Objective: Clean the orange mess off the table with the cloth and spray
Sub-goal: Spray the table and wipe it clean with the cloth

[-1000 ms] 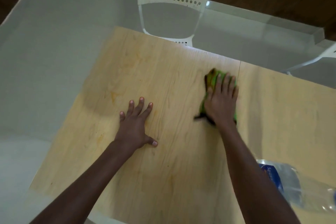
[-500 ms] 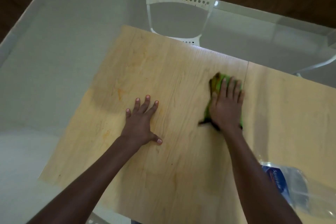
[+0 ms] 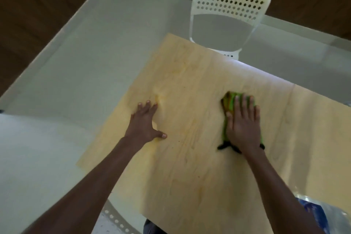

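My right hand (image 3: 243, 125) lies flat with straight fingers on a green cloth (image 3: 228, 101) with a dark edge, pressing it onto the light wooden table (image 3: 190, 176). Most of the cloth is hidden under the palm. My left hand (image 3: 145, 123) rests flat on the table to the left, fingers spread. Faint orange smears (image 3: 160, 98) show on the wood just beyond my left fingertips, and paler streaks run nearer me. The clear spray bottle with a blue label (image 3: 319, 213) lies at the lower right edge, partly cut off and behind my right forearm.
A white perforated chair (image 3: 229, 5) stands at the table's far side. Another white perforated seat (image 3: 115, 220) shows under the near edge. Pale grey floor (image 3: 85, 62) surrounds the table on the left, with dark wood flooring beyond.
The view has swung, so table and chair sit further right in frame. My right hand with the cloth has slid a little over the wood. My left hand stays planted.
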